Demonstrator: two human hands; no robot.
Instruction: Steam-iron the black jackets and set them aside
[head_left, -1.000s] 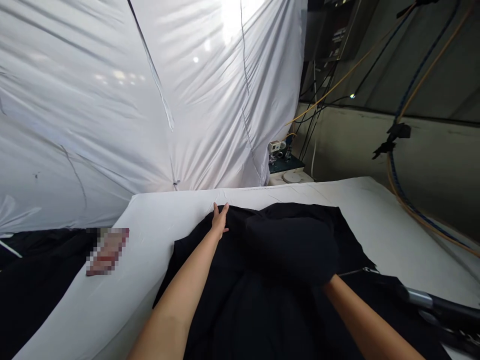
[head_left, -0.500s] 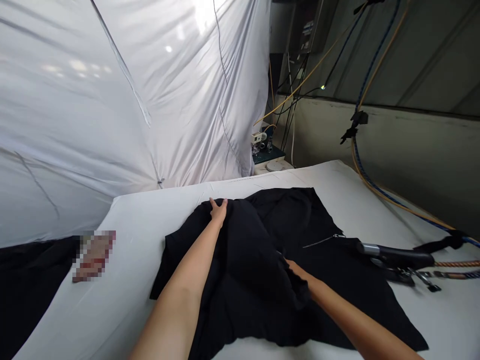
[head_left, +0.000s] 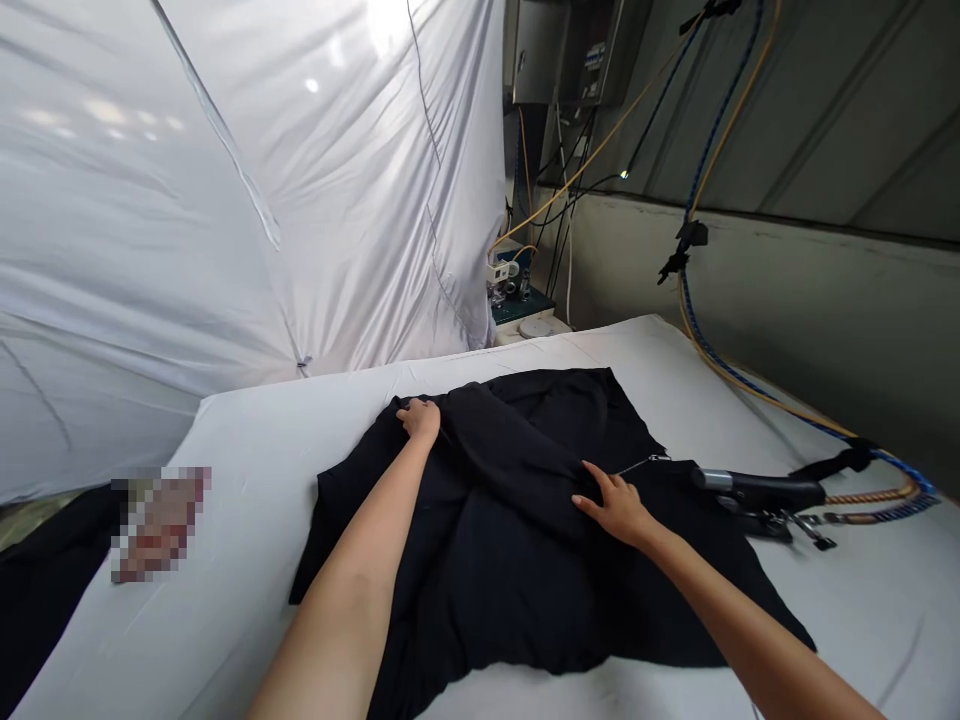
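A black garment (head_left: 510,560) with a metal zip (head_left: 637,465) lies partly folded over itself on the white-covered table (head_left: 247,490). Near its far left edge, my left hand (head_left: 421,418) has its fingers bent onto the cloth and pinches a bit of it. My right hand (head_left: 621,508) rests on the folded layer left of the zip, thumb and forefinger spread apart. Whether some cloth sits under its other fingers is hidden.
A steam iron (head_left: 761,490) with a cord and hose stands on the right side of the table, touching or close to the garment. A white cloth curtain (head_left: 360,200) hangs behind. Blue and yellow hoses (head_left: 694,320) droop at right. Black cloth (head_left: 52,590) shows at far left.
My right hand has come out from under the raised fold and now lies on top of it. The fold has settled flatter. My left hand's spread fingers have closed onto the cloth.
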